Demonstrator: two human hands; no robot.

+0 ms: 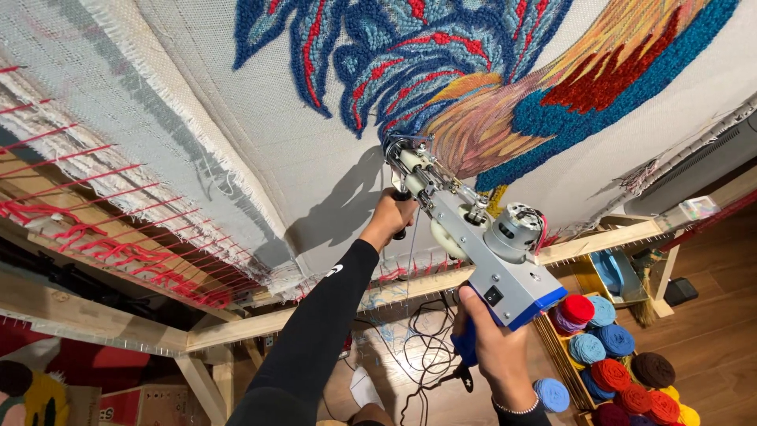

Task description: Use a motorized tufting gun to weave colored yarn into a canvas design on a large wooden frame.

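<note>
Gun: tufting gun [473,237], grey metal body with a blue base and handle, a black switch on its side, a silver motor with red wires on top; its needle end touches the cloth at the edge of the orange-pink tufted patch.
Right hand: right hand [493,347] fingers wrapped tight round the blue rear handle, a bead bracelet at the wrist.
Left hand: left hand [390,217] closed round the black front grip, arm in a black sleeve.
Cloth: white cloth [260,118] stretched on a wooden frame [236,319], bearing a blue, red and orange tufted design [473,63].
Nearby: yarn balls [623,371] in a rack right of the gun; black cables [422,347] on the floor below.
In the way: the gun's body hides its needle tip.
</note>
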